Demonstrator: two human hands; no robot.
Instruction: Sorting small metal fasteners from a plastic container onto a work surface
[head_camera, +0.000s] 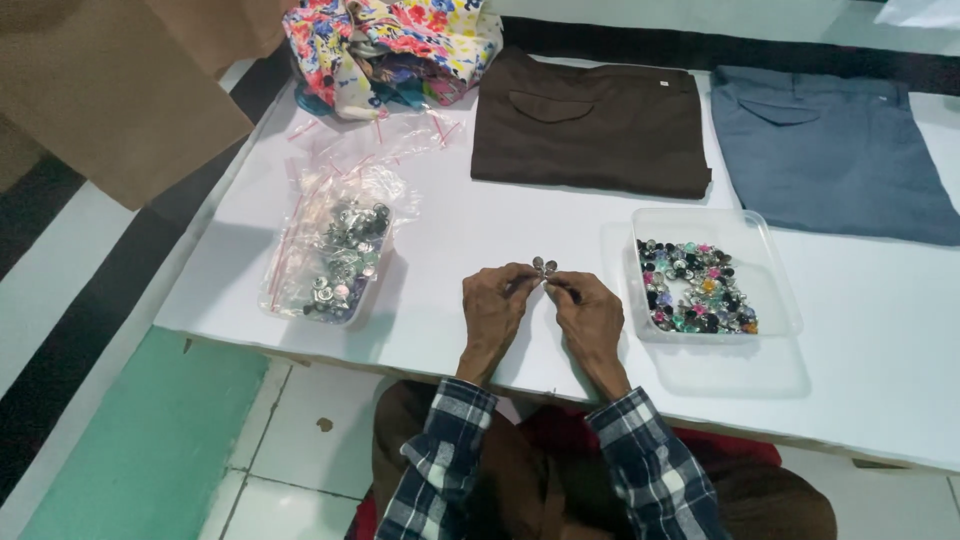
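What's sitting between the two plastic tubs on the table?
The head view shows both hands, left and right, pinching small metal buttons over bare white table.

The silver piece (544, 266) pinched between the left hand (492, 308) and right hand (590, 315) is too small to identify. Fingertips hide its lower part. The grey trousers (830, 150) run off the right edge.

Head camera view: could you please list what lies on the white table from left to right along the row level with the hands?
Container of silvery buttons → left hand → small metal pieces → right hand → clear tray of coloured buttons.
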